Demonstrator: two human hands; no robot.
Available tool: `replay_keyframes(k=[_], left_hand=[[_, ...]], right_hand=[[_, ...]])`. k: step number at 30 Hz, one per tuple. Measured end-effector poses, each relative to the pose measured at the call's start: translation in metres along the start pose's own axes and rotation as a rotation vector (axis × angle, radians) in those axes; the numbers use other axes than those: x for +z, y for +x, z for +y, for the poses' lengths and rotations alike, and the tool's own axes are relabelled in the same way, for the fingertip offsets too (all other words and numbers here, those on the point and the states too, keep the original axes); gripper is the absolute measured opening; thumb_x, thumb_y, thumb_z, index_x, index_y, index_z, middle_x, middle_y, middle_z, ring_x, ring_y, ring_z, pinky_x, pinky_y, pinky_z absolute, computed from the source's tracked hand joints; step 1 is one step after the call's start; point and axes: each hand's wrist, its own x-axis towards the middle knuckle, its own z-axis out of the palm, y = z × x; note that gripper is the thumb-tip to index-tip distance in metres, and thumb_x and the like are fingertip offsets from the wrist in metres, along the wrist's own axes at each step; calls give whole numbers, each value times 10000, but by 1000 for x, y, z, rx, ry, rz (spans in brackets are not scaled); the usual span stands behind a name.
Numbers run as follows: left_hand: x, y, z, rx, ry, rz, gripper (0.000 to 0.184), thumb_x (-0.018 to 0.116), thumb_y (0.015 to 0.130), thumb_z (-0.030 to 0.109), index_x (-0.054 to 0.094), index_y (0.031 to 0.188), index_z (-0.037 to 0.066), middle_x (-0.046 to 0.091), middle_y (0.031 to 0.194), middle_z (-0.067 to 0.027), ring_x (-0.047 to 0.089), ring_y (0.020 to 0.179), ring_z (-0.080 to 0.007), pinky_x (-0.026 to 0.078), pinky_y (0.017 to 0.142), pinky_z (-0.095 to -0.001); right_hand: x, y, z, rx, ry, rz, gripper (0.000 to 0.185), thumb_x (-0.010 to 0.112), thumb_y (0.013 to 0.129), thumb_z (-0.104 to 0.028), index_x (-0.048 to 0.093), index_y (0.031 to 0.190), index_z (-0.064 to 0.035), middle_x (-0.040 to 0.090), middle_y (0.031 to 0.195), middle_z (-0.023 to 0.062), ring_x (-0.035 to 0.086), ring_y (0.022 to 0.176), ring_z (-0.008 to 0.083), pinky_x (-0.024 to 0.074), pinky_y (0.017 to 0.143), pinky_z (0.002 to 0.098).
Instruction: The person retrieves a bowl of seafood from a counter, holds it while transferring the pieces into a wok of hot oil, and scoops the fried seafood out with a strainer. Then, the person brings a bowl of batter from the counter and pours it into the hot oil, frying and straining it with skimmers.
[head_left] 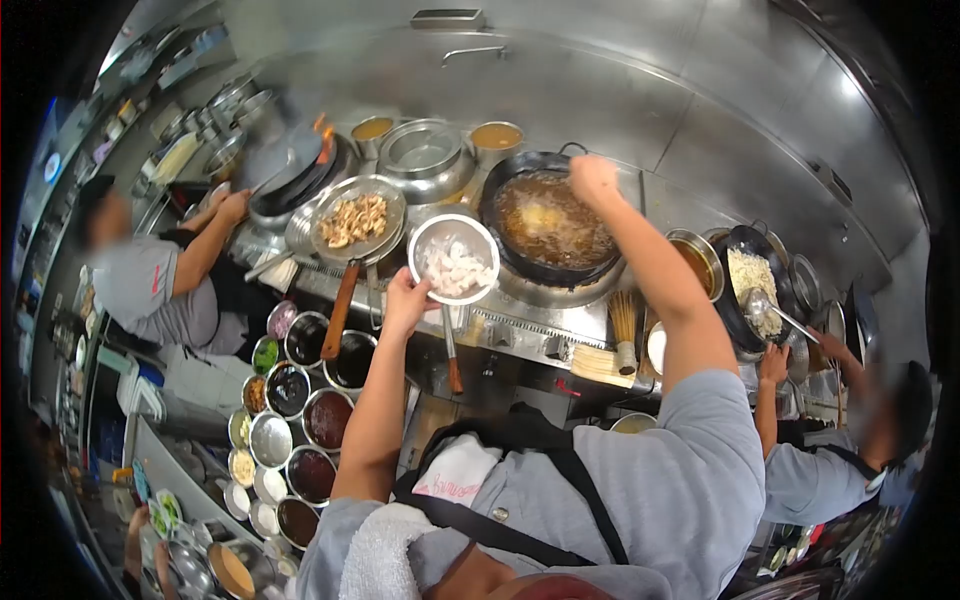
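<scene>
My left hand (pixel 405 302) grips the edge of a white-rimmed bowl (pixel 455 223), its fingers closed on the near side. Pale, whitish raw-looking pieces (pixel 462 268) lie inside that bowl, which is tilted toward the camera. Just right of it stands a large black wok (pixel 565 273) full of bubbling brown oil (pixel 575 225), with a yellowish patch frying in the middle. Above the wok's far right part is my right hand (pixel 595 181), fingers curled together; whatever is in them, if anything, is hidden.
Browned pieces fill a wooden-handled strainer (pixel 385 235) on the left. A bamboo brush (pixel 622 330) lies by the stove's front edge. Sauce pots (pixel 328 420) stand lower left. One co-worker (pixel 165 280) handles a flaming wok at left; another (pixel 830 450) works a rice wok at right.
</scene>
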Motion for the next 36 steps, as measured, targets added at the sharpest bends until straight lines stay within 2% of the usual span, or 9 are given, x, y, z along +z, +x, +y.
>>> replay_keyframes(k=[4,8,13,17,21,23,25,29,36], left_hand=[[3,6,0,33,55,10,160,518,847,-20,488,1003,-5,614,972,-125,657,800,-190,608,598,-304],[22,12,0,154,109,33,106,550,821,-15,522,920,-39,561,814,-74,621,670,-152,603,539,-292],[49,22,-17,264,231,-27,124,555,797,-23,523,914,-51,544,783,-78,607,657,-147,604,532,-305],[62,30,-27,154,19,11,164,554,794,-23,518,951,-54,560,821,-102,625,661,-180,605,535,-315],[76,28,-35,53,-112,-32,209,538,806,-24,509,1012,-35,579,896,-117,650,717,-204,607,549,-316],[79,30,-45,17,-108,-55,217,537,809,-22,509,1024,-31,581,906,-112,651,725,-203,609,559,-316],[80,30,-53,-12,-126,-59,204,538,813,-19,507,1014,-27,581,909,-110,651,730,-202,608,560,-316],[81,17,-51,-105,-133,-81,158,534,836,-10,496,989,-17,584,924,-103,651,750,-195,607,569,-312],[70,0,-34,-107,-138,-63,143,529,862,-2,492,1001,-5,589,947,-102,650,770,-185,605,595,-309]], right_hand=[[-61,-57,4,61,181,-18,286,625,823,-286,683,990,-62,672,967,177,653,909,320,522,789,407],[-71,-122,-3,-157,350,-207,441,669,778,-435,667,1076,-111,671,956,155,644,921,317,511,807,423],[-34,-154,-23,-147,256,-254,339,647,807,-374,689,1008,-104,673,894,163,646,875,333,511,782,430],[-49,-163,5,-86,407,-109,296,648,803,-339,698,976,-104,672,831,160,646,821,335,506,746,432],[-79,-171,35,24,480,-134,321,659,796,-334,695,1006,-94,651,748,182,641,792,349,491,741,423],[-87,-174,51,4,466,-60,331,663,796,-328,689,1017,-83,643,768,202,633,795,364,483,733,418],[-99,-175,65,170,581,-78,333,665,798,-325,690,1023,-81,646,809,215,632,812,371,481,740,414],[-62,-160,102,233,510,10,342,669,793,-322,689,1042,-89,666,865,204,635,889,362,486,792,404],[75,-118,116,401,306,-107,414,645,795,-430,699,960,-54,668,847,209,641,890,362,492,779,417]])
